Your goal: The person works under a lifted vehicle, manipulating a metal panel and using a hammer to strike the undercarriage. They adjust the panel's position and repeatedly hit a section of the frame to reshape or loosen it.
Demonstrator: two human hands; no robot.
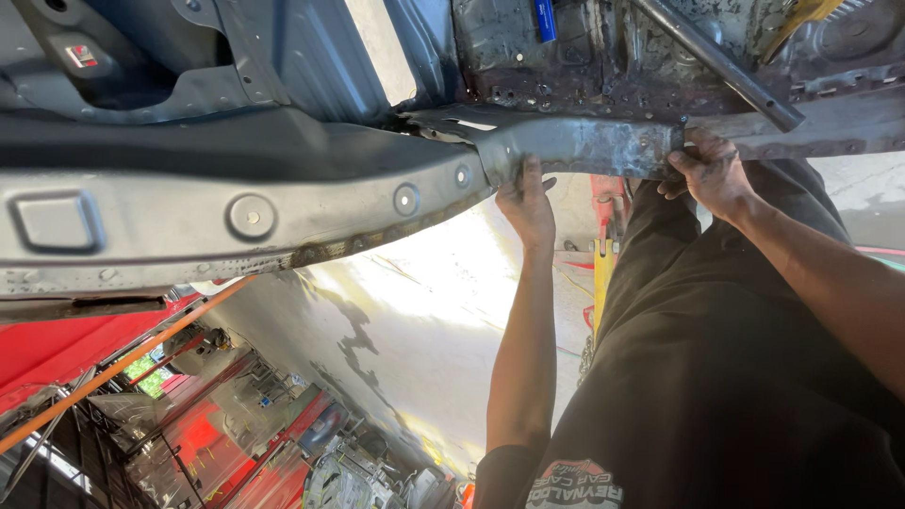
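Overhead, the head view shows one bare metal patch panel point(575, 146), grey and rust-flecked, held flat against the underside of a car body point(283, 179), where the long grey sill point(236, 221) with its three round plugs meets the rusted floor pan point(584, 66). Two hands are raised to it. The left hand point(528, 203) grasps the panel's left end from below, fingers curled up over its lower edge, the forearm running straight up from the bottom of the view. The right hand point(709, 172) presses the panel's right end, fingers hooked on its lower corner, the arm coming in from the right edge. One dark steel bar point(721, 66) slants across the floor pan just above the right hand. One orange pole point(123, 363) crosses the lower left corner, well apart from both hands.
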